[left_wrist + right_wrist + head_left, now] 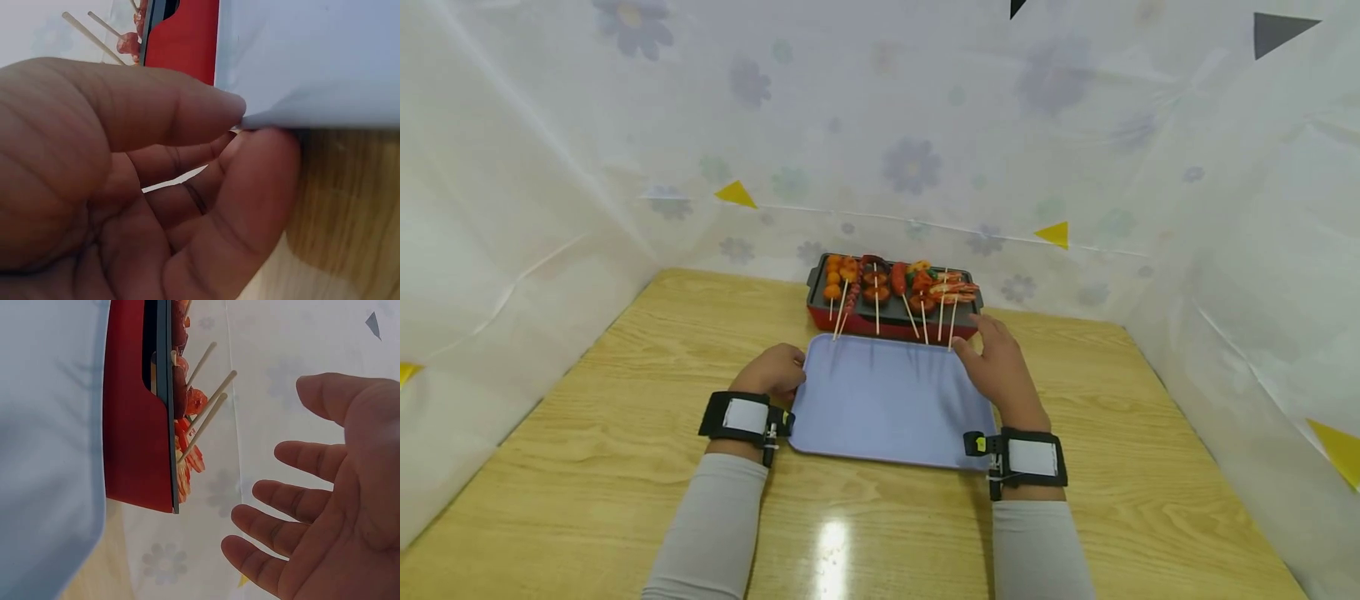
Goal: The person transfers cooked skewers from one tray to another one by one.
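Nearest, a pale lilac tray is seen over the wooden table; it is judged light, stiff and slightly slippery, best held by both short rims. Its left rim is pinched by the left hand. Near the far right corner, the right hand is held spread, nothing gripped. Beyond, loaded skewers are borne by a red grill.

Skewer sticks jut from grill; free passage over tray
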`<act>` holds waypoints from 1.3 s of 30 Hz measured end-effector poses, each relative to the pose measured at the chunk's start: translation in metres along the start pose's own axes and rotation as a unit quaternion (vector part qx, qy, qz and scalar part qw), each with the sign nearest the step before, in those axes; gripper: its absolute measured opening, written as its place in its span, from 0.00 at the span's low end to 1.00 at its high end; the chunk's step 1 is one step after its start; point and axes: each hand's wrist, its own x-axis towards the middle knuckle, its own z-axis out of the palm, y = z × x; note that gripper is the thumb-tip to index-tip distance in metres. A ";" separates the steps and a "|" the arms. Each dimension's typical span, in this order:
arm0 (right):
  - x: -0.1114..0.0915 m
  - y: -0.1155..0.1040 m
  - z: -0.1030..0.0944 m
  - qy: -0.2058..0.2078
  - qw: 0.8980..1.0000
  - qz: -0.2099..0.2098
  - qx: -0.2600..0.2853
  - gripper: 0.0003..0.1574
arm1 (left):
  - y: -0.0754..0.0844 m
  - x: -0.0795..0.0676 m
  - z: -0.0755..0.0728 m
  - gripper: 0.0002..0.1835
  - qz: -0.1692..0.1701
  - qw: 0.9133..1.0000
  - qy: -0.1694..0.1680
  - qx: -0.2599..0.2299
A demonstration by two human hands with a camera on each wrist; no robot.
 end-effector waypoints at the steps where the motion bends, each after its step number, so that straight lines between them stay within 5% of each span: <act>1: 0.000 0.000 0.000 -0.001 1.000 0.001 0.001 0.39 | 0.000 0.000 0.000 0.23 -0.002 1.000 -0.002 -0.001; 20: 0.001 0.001 -0.002 0.008 1.000 0.006 0.007 0.38 | 0.002 -0.001 -0.002 0.27 -0.004 1.000 -0.028 0.002; 30: 0.009 0.003 0.000 0.028 0.993 0.090 0.066 0.36 | 0.004 -0.005 -0.003 0.20 -0.002 1.000 -0.027 -0.003; 39: 0.023 0.005 0.021 0.033 0.984 0.135 0.113 0.34 | 0.006 -0.005 -0.002 0.28 -0.014 1.000 -0.023 -0.006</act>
